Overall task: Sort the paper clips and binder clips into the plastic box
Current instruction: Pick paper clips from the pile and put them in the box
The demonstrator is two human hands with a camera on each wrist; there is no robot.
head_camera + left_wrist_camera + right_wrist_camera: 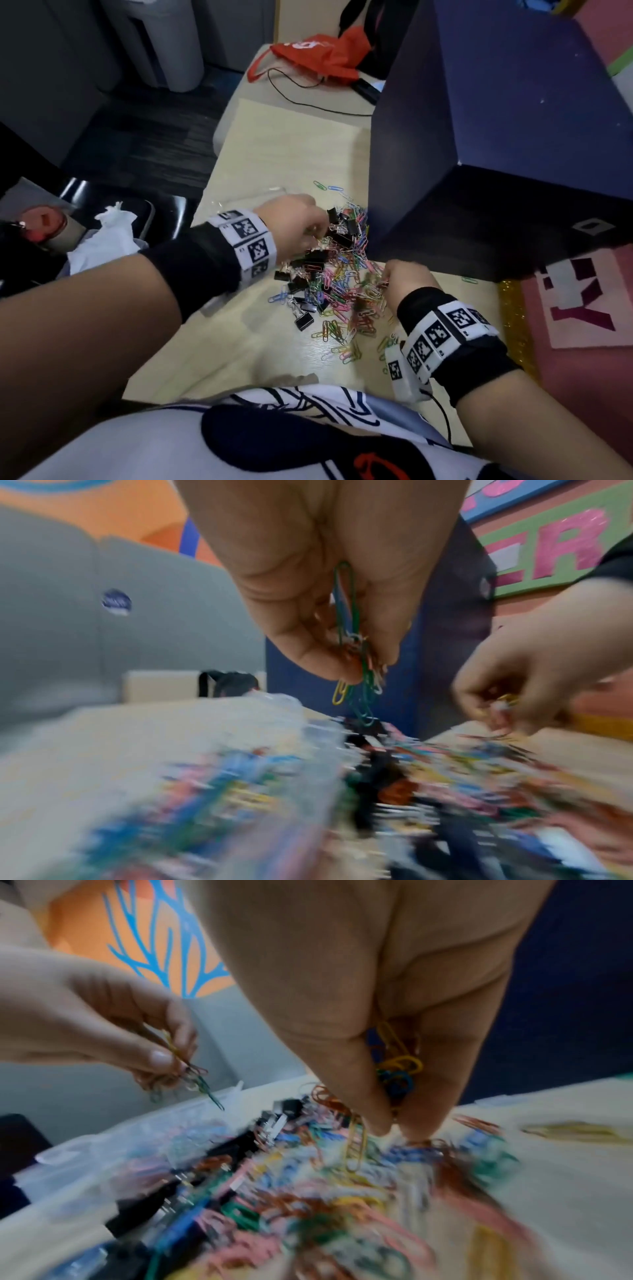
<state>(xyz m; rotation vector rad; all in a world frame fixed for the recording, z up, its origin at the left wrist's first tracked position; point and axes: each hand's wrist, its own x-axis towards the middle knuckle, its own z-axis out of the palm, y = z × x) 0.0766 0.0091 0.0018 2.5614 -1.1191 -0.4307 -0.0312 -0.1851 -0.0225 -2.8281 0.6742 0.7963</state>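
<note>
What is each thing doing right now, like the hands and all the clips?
left hand: pinching a bunch of paper clips above the pile
right hand: fingertips down in the pile, gripping paper clips
paper clips: loose, mixed colours, heaped on the table
binder clips: black, unsorted, scattered in the pile
plastic box: clear, beside the pile, mostly hidden by the left hand

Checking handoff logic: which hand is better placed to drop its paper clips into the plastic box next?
Left. The left hand already pinches a bunch of paper clips and sits beside the plastic box. The right hand is across the pile, farther from it.
</note>
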